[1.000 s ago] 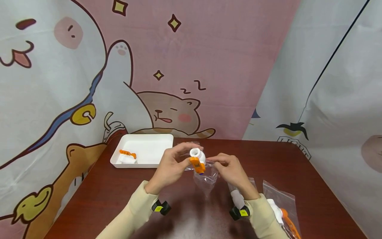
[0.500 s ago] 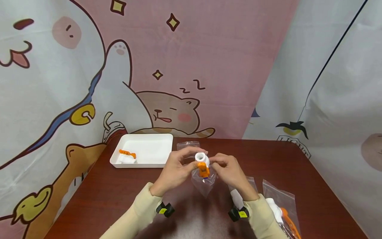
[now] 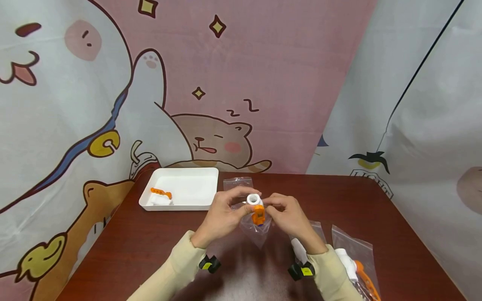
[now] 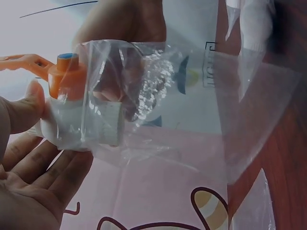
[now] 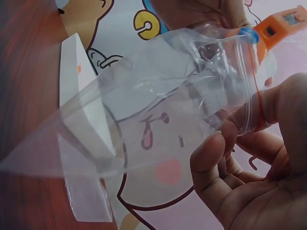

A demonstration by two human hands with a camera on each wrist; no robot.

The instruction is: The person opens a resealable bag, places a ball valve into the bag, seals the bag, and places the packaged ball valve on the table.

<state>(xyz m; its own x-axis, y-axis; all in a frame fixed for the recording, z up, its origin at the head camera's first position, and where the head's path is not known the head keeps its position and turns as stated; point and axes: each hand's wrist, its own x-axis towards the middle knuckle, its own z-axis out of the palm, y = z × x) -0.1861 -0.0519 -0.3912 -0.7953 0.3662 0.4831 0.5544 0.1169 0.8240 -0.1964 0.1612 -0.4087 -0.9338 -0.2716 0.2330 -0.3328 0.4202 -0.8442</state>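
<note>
A white plastic valve point(image 4: 67, 117) with an orange lever handle and a blue-topped stem sits partly inside a clear zip bag point(image 5: 144, 91). Its threaded end is within the bag mouth, while the handle sticks out. My left hand point(image 3: 222, 212) holds the valve between thumb and fingers, with its open white end facing up in the head view. On the other side, my right hand point(image 3: 290, 214) pinches the rim of the bag, thumb and forefinger at the zip edge. The pointed bottom of the bag hangs below both hands.
At the back left stands a white tray point(image 3: 199, 188) with an orange-handled white valve point(image 3: 162, 199) in it. A flat clear bag point(image 3: 238, 182) lies behind my hands. To the right are a bag with a white part point(image 3: 298, 250) and another bagged valve point(image 3: 347, 264).
My left hand has moved right with the valve, bringing it closer to my right hand and further into the bag mouth. My right hand has hardly moved.
</note>
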